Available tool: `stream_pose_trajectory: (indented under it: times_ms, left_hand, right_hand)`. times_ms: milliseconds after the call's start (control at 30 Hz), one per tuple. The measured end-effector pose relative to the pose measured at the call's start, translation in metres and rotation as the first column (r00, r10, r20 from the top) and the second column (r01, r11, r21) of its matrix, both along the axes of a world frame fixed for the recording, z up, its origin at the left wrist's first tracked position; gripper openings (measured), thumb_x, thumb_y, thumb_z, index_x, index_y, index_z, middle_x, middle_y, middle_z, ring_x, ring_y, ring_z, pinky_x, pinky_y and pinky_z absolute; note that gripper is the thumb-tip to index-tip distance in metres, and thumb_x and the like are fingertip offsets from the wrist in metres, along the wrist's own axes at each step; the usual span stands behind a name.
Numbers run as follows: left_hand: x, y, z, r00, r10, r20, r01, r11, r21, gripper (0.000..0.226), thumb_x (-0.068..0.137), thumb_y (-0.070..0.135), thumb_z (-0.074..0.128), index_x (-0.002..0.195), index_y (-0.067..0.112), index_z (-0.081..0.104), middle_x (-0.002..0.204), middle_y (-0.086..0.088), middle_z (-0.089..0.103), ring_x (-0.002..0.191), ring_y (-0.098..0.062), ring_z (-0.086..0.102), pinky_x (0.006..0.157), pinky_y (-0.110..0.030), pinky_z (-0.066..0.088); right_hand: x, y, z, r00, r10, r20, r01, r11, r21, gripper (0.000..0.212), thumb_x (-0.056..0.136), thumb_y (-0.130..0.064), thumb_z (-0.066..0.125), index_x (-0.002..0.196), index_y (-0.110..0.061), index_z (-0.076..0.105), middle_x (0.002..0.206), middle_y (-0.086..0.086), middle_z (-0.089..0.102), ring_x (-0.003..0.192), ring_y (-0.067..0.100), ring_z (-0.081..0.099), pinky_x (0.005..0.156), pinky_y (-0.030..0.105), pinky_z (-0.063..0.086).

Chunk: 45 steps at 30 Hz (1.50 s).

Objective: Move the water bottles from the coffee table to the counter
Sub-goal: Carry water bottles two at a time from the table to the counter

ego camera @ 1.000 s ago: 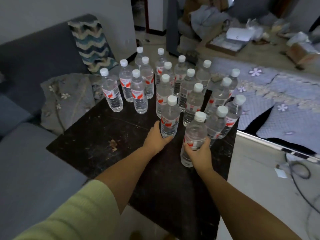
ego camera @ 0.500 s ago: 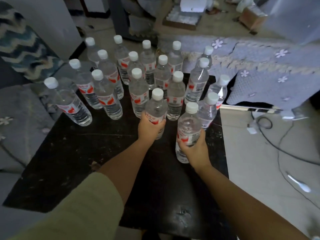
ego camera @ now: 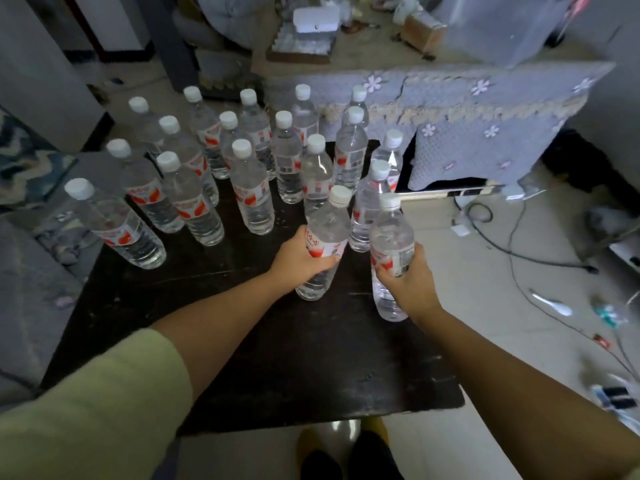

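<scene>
Bottles now lifted: left hand (ego camera: 299, 259) grips one clear white-capped plastic water bottle (ego camera: 323, 242), right hand (ego camera: 410, 282) another (ego camera: 391, 244), both raised off the dark desk (ego camera: 294, 358), ready for carrying.

grey floral cloth (ego camera: 485, 109) | floor cables (ego camera: 512, 237) | zigzag blanket (ego camera: 27, 168) | cardboard tray (ego camera: 301, 50)

We seem to be in a lived-in home sitting room: a dark coffee table (ego camera: 242, 358) at centre, a grey sofa (ego camera: 24, 299) at the left edge, a flowered quilted cover (ego camera: 485, 109) upper right, cables (ego camera: 512, 244) on the tiled floor
</scene>
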<state>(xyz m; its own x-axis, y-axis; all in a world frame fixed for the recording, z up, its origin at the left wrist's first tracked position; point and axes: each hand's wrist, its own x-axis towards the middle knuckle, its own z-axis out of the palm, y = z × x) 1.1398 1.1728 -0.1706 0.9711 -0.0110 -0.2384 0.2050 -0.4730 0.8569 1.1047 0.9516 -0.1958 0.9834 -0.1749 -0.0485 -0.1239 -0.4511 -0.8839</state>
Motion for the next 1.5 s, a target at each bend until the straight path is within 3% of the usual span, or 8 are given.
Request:
stream_pose_trajectory:
  times_ms: [167, 300, 400, 667, 967, 1200, 1333, 1500]
  left_hand:
    - [0.003, -0.057, 0.026, 0.982, -0.186, 0.011, 0.187, 0.982, -0.027, 0.070, 0.066, 0.030, 0.085, 0.127, 0.022, 0.051, 0.120, 0.004, 0.065, 0.108, -0.013, 0.062, 0.093, -0.030, 0.048]
    - [0.008, -0.128, 0.040, 0.965, -0.260, 0.016, 0.260, 0.963, -0.067, 0.054, 0.068, 0.027, 0.084, 0.115, 0.024, 0.057, 0.109, 0.005, 0.068, 0.103, -0.015, 0.065, 0.092, -0.034, 0.051]
    - [0.014, -0.175, 0.044, 0.949, -0.316, -0.001, 0.316, 0.948, -0.032, 0.060, 0.068, 0.032, 0.083, 0.121, 0.020, 0.056, 0.112, 0.002, 0.068, 0.102, -0.017, 0.064, 0.094, -0.039, 0.051]
    - [0.003, -0.336, 0.057, 0.909, -0.415, 0.032, 0.415, 0.910, 0.013, 0.059, 0.064, 0.039, 0.081, 0.115, 0.023, 0.057, 0.102, 0.006, 0.067, 0.092, -0.012, 0.063, 0.071, -0.023, 0.046]
    - [-0.042, -0.541, 0.070, 0.856, -0.516, 0.024, 0.516, 0.857, 0.001, 0.056, 0.067, 0.036, 0.078, 0.116, 0.021, 0.057, 0.105, 0.004, 0.064, 0.094, -0.018, 0.060, 0.076, -0.025, 0.044]
    - [-0.108, -0.669, 0.070, 0.688, -0.726, -0.007, 0.726, 0.688, -0.006, 0.042, 0.063, 0.037, 0.079, 0.097, 0.029, 0.056, 0.092, 0.008, 0.064, 0.084, -0.014, 0.062, 0.058, -0.020, 0.040]
    - [-0.133, -0.722, 0.062, 0.596, -0.803, -0.025, 0.803, 0.596, 0.000, 0.051, 0.064, 0.037, 0.081, 0.108, 0.022, 0.059, 0.103, 0.003, 0.068, 0.089, -0.016, 0.064, 0.072, -0.024, 0.048]
    - [-0.151, -0.798, 0.053, 0.476, -0.878, -0.058, 0.880, 0.475, 0.033, 0.054, 0.064, 0.036, 0.081, 0.111, 0.020, 0.061, 0.107, 0.001, 0.068, 0.094, -0.018, 0.063, 0.074, -0.025, 0.048]
  right_hand:
    - [-0.013, -0.054, 0.026, 0.974, -0.220, 0.046, 0.221, 0.975, -0.015, 0.058, 0.077, -0.036, 0.078, 0.122, -0.019, 0.044, 0.095, -0.011, 0.054, 0.077, 0.003, 0.055, 0.063, 0.008, 0.037]
    - [-0.036, -0.118, 0.044, 0.922, -0.383, 0.059, 0.382, 0.924, 0.017, 0.056, 0.078, -0.038, 0.077, 0.121, -0.015, 0.048, 0.100, -0.004, 0.059, 0.087, 0.012, 0.058, 0.076, 0.023, 0.042]
    - [-0.056, -0.164, 0.050, 0.881, -0.471, 0.046, 0.469, 0.882, 0.044, 0.047, 0.078, -0.037, 0.077, 0.111, -0.022, 0.046, 0.092, -0.011, 0.058, 0.083, 0.003, 0.057, 0.067, 0.016, 0.040]
    - [-0.112, -0.317, 0.061, 0.749, -0.661, 0.038, 0.662, 0.750, 0.007, 0.040, 0.079, -0.034, 0.075, 0.101, -0.016, 0.047, 0.081, -0.007, 0.058, 0.072, 0.007, 0.056, 0.059, 0.021, 0.038]
    - [-0.200, -0.477, 0.074, 0.583, -0.811, 0.040, 0.812, 0.582, -0.043, 0.045, 0.078, -0.042, 0.074, 0.101, -0.023, 0.040, 0.083, -0.010, 0.056, 0.071, 0.004, 0.054, 0.054, 0.022, 0.037]
    - [-0.279, -0.552, 0.070, 0.369, -0.929, 0.030, 0.930, 0.369, -0.012, 0.042, 0.079, -0.035, 0.075, 0.099, -0.022, 0.040, 0.081, -0.010, 0.055, 0.070, 0.003, 0.053, 0.055, 0.023, 0.037]
    - [-0.312, -0.577, 0.063, 0.283, -0.959, 0.009, 0.959, 0.283, -0.003, 0.042, 0.079, -0.033, 0.076, 0.098, -0.018, 0.042, 0.081, -0.006, 0.055, 0.069, 0.005, 0.053, 0.052, 0.022, 0.034]
    - [-0.344, -0.621, 0.059, 0.178, -0.984, -0.002, 0.984, 0.178, 0.012, 0.043, 0.080, -0.035, 0.075, 0.101, -0.017, 0.043, 0.084, -0.003, 0.059, 0.073, 0.011, 0.058, 0.053, 0.023, 0.038]
